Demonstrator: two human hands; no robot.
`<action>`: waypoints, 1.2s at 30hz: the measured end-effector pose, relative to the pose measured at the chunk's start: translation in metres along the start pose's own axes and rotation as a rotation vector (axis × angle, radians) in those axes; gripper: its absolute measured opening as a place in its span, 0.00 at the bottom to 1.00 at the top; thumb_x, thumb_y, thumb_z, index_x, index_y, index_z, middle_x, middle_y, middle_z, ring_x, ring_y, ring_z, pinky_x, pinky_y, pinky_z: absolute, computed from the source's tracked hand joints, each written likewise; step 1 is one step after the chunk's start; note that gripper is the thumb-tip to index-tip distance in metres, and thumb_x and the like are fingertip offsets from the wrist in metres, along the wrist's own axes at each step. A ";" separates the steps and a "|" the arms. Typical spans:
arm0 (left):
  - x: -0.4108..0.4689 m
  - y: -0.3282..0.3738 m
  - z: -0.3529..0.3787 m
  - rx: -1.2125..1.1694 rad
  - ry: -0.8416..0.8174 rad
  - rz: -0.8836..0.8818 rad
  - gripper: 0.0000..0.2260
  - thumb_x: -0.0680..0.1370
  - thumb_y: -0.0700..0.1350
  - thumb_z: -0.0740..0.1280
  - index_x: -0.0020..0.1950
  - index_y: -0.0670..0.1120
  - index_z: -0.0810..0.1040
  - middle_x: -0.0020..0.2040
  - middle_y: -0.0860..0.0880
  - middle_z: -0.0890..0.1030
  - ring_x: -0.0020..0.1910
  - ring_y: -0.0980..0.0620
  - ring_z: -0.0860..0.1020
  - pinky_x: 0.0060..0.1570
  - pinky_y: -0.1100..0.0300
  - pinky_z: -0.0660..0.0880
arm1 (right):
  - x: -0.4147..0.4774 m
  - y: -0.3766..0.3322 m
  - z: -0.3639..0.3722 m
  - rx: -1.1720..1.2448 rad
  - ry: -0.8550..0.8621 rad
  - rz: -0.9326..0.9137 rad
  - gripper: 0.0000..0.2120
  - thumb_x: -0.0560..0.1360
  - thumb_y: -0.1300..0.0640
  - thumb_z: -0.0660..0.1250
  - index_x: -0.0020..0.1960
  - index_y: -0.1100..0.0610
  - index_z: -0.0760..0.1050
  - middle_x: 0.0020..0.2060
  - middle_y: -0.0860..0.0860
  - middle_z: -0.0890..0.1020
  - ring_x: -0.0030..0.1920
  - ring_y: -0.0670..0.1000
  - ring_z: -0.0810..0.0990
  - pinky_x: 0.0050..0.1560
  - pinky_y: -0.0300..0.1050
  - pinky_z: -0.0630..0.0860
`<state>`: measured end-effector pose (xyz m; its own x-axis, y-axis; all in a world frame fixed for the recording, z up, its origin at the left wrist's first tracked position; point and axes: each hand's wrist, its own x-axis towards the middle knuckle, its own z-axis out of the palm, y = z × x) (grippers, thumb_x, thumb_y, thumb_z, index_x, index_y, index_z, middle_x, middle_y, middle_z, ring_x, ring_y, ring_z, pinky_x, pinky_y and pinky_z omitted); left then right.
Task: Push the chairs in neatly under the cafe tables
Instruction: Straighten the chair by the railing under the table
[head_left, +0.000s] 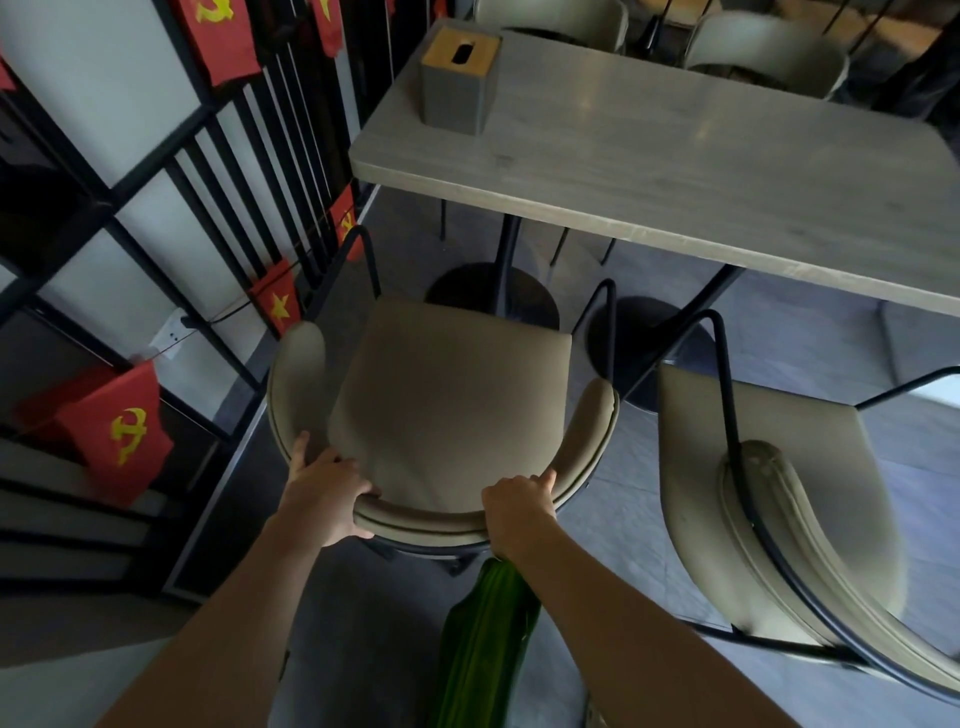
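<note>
Head view, cafe seating, items: beige chair (447, 395) w/ curved backrest, pulled out, well short of grey worktop (675, 171), seat facing it; left hand (324, 493) on backrest top at left, fingers (363, 491) curled closed over the rim; right hand (517, 501) same at right, fingers wrapped over the padding – two-point hold prob. to keep the push straight btwn the black table legs; 2nd chair (769, 488) alongside at right, angled, also out; tissue box (460, 78) on worktop far corner; red flags (117, 431) on black rack at left; green item (488, 639) below right wrist, unclear what
</note>
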<state>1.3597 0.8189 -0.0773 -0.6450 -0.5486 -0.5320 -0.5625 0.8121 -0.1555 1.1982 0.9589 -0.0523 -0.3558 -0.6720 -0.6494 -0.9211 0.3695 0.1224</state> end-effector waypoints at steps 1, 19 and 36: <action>0.000 -0.001 0.000 0.001 -0.003 0.004 0.25 0.69 0.66 0.66 0.64 0.63 0.73 0.63 0.58 0.74 0.69 0.51 0.65 0.71 0.38 0.40 | 0.000 -0.001 0.000 -0.002 0.002 0.001 0.16 0.74 0.57 0.68 0.60 0.59 0.75 0.42 0.52 0.75 0.54 0.55 0.79 0.71 0.65 0.58; -0.008 -0.014 -0.002 -0.011 -0.027 0.036 0.23 0.69 0.65 0.67 0.63 0.63 0.74 0.62 0.59 0.75 0.69 0.52 0.65 0.71 0.38 0.39 | -0.007 -0.017 -0.003 0.015 -0.037 0.009 0.16 0.74 0.57 0.67 0.61 0.58 0.74 0.45 0.53 0.76 0.59 0.57 0.76 0.72 0.65 0.56; 0.027 -0.041 -0.037 -0.765 0.235 -0.496 0.38 0.72 0.51 0.71 0.76 0.54 0.53 0.78 0.44 0.44 0.76 0.39 0.42 0.73 0.39 0.45 | 0.011 0.040 -0.013 0.867 0.347 0.558 0.48 0.74 0.48 0.68 0.78 0.51 0.35 0.78 0.59 0.38 0.78 0.58 0.38 0.74 0.62 0.39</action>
<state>1.3465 0.7639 -0.0546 -0.2815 -0.8905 -0.3574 -0.9342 0.1693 0.3141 1.1550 0.9582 -0.0449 -0.8404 -0.3633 -0.4023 -0.2396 0.9147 -0.3255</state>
